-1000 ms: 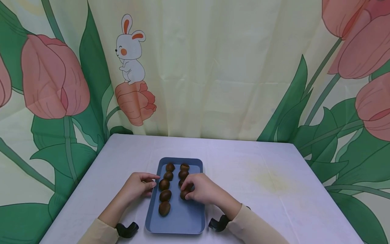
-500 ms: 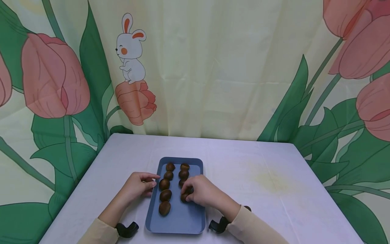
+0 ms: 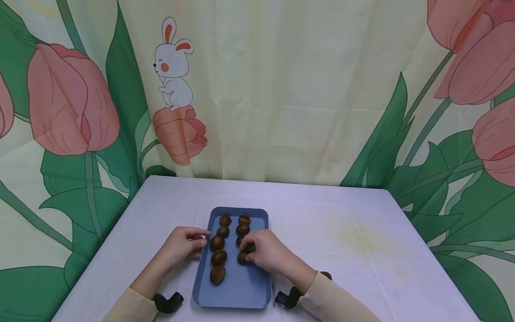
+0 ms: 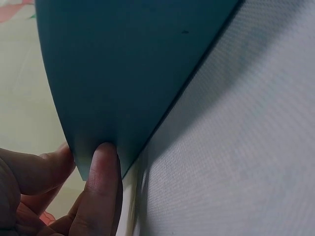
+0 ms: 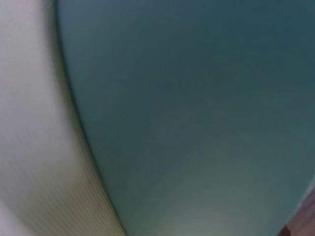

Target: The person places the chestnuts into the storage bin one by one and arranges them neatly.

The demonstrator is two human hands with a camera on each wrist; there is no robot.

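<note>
A blue-grey rectangular tray (image 3: 231,296) lies on the table with two rows of brown chestnuts. The left row (image 3: 217,243) runs down most of the tray; the right row (image 3: 242,229) is shorter and partly hidden by my right hand (image 3: 263,250). With thumb and fingertips, that hand pinches the nearest chestnut (image 3: 242,257) of the right row. My left hand (image 3: 187,243) is at the tray's left edge. In the left wrist view its fingers (image 4: 101,182) hold the tray wall (image 4: 123,73) near a corner. The right wrist view shows mostly the tray's side (image 5: 182,108).
A white cloth (image 3: 342,241) covers the table, with a faint yellowish stain right of the tray. Black wrist cameras (image 3: 168,303) sit at both sleeves. Behind the table hangs a curtain (image 3: 281,89) printed with tulips and a rabbit.
The right hand dips slightly toward the near side and comes back, its fingers staying at the same chestnut. The left hand, tray and left row keep their places.
</note>
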